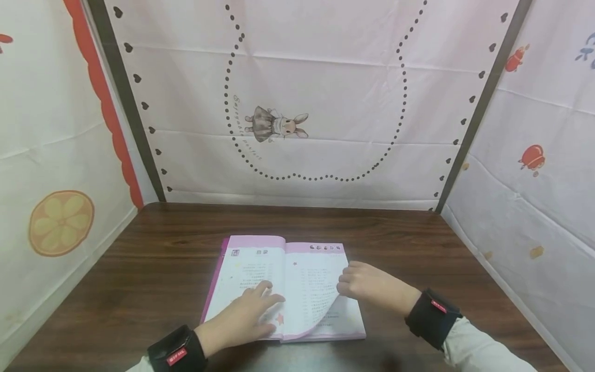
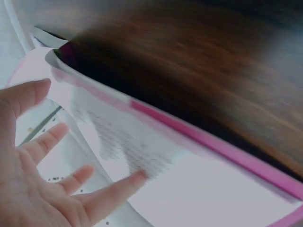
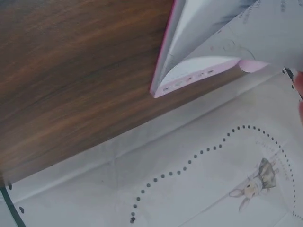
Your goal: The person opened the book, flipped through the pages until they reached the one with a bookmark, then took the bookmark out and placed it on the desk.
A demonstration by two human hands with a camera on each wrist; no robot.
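An open book (image 1: 253, 258) with pink page borders and a magenta cover lies on the table, its printed pages facing up. My left hand (image 1: 246, 316) is over the lower left page with its fingers spread, fingertips close to the middle fold. At the outer edge of the right side, my right hand (image 1: 360, 281) pinches a page (image 1: 313, 289). That page's lower corner curls up, and another printed page (image 1: 341, 318) shows beneath it. In the right wrist view the lifted page (image 3: 227, 42) stands away from the rest, with only a bit of the fingers (image 3: 299, 85) at the edge.
The dark wood table (image 1: 153, 268) surrounds the book. White printed cloth walls rise on the left (image 1: 56, 129), at the back (image 1: 321, 103) and on the right (image 1: 558, 119). Black bands are strapped round the left wrist (image 1: 178, 349) and right wrist (image 1: 432, 318).
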